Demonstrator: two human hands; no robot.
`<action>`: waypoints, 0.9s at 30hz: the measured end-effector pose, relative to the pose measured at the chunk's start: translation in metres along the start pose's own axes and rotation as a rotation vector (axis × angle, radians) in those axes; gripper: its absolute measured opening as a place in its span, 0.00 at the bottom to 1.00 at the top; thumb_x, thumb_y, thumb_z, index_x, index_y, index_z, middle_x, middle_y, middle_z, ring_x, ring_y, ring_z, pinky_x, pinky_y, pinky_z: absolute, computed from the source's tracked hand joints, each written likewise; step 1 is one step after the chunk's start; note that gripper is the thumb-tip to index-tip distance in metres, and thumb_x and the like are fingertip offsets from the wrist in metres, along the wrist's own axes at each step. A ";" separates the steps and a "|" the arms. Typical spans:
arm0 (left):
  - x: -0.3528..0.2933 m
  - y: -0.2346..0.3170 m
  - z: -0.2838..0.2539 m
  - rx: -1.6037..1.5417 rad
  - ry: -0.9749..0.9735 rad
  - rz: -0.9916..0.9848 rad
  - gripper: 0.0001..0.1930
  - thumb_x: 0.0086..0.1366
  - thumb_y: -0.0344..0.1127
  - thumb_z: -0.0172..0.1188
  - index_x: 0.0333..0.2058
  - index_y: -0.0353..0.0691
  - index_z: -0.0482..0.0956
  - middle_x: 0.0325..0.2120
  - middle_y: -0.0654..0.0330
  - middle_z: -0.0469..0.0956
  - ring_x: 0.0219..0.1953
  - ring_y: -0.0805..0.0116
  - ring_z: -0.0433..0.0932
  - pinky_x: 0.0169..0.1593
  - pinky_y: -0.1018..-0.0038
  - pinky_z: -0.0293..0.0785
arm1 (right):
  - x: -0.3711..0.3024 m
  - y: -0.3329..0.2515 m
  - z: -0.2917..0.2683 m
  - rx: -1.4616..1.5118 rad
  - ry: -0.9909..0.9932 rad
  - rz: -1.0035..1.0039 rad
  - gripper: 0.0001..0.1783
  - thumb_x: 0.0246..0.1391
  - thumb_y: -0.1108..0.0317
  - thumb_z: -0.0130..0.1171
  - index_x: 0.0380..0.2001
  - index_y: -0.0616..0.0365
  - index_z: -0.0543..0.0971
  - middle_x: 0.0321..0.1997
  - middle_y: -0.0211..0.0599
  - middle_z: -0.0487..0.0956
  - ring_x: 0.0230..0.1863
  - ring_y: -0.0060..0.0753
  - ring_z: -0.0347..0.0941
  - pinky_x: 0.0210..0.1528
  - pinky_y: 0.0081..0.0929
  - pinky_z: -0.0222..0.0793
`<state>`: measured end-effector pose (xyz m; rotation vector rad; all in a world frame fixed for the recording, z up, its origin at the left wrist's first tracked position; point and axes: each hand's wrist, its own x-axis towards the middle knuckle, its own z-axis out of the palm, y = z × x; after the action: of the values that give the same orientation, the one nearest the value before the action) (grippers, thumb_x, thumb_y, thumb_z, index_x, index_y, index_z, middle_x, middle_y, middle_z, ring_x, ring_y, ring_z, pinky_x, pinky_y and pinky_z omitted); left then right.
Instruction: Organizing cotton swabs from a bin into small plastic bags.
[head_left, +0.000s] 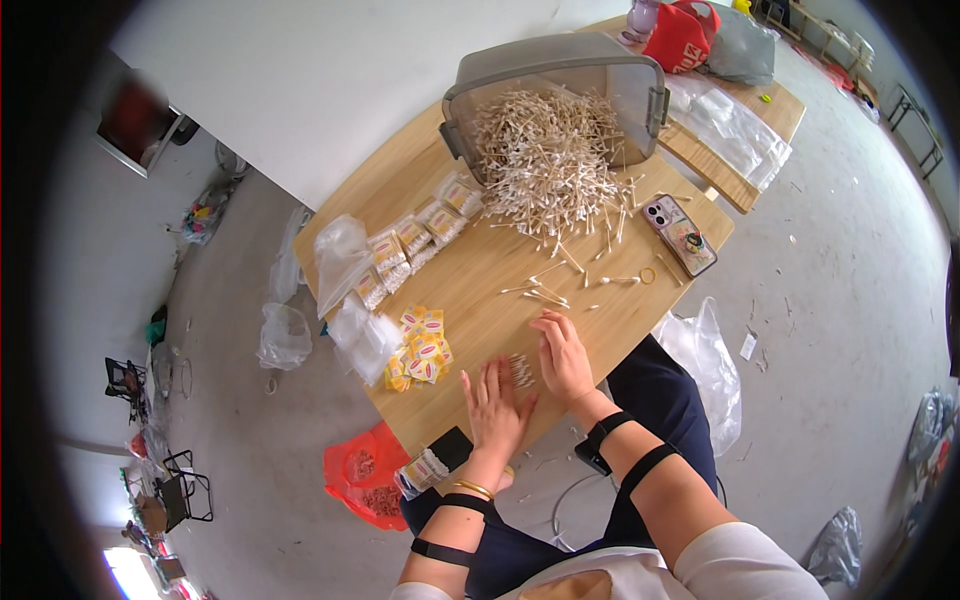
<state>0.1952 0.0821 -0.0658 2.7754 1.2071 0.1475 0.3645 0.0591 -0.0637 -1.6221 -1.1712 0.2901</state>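
Note:
My left hand [494, 408] lies on the wooden table with its fingers stretched and spread, its fingertips beside a small row of cotton swabs [520, 371]. On the other side of that row is my right hand [565, 358], its fingers bent and pressed together. Whatever they may hold is hidden. Several loose cotton swabs [547, 295] lie just beyond my right hand. To the left of my left hand is a spread pile of yellow and white printed cards [421, 350]. Farther back, a large grey plastic bin [553, 62] rests on its side, with a heap of cotton swabs [545, 165] spilling out.
Packed swab bags [412, 236] line the table's left side by clear plastic bags [343, 256]. A phone [680, 236] lies near the right edge. Below the near left corner are a red bag [366, 478] and a swab pack [422, 472]. A second table [725, 178] adjoins at back right.

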 end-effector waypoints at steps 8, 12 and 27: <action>-0.001 -0.005 0.010 -0.041 -0.029 0.006 0.45 0.68 0.58 0.52 0.71 0.32 0.49 0.72 0.46 0.51 0.76 0.52 0.46 0.74 0.42 0.30 | -0.001 -0.001 0.001 -0.008 -0.009 -0.036 0.17 0.55 0.80 0.50 0.49 0.61 0.74 0.54 0.54 0.73 0.62 0.58 0.67 0.62 0.43 0.67; 0.005 -0.002 0.007 -0.025 -0.057 -0.001 0.46 0.68 0.59 0.50 0.71 0.30 0.47 0.74 0.45 0.47 0.77 0.53 0.42 0.74 0.43 0.27 | 0.000 0.001 0.000 -0.024 -0.003 -0.044 0.17 0.55 0.80 0.50 0.49 0.61 0.74 0.54 0.54 0.73 0.62 0.58 0.67 0.62 0.43 0.67; -0.015 -0.032 0.008 -0.241 0.058 -0.180 0.45 0.71 0.58 0.45 0.73 0.32 0.38 0.74 0.43 0.44 0.77 0.48 0.39 0.74 0.43 0.26 | -0.014 -0.006 0.011 0.362 -0.047 0.230 0.13 0.65 0.72 0.46 0.49 0.62 0.74 0.54 0.51 0.72 0.64 0.53 0.67 0.63 0.39 0.64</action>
<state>0.1635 0.0923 -0.0792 2.4609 1.3468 0.3356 0.3466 0.0539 -0.0683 -1.4325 -0.9035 0.6528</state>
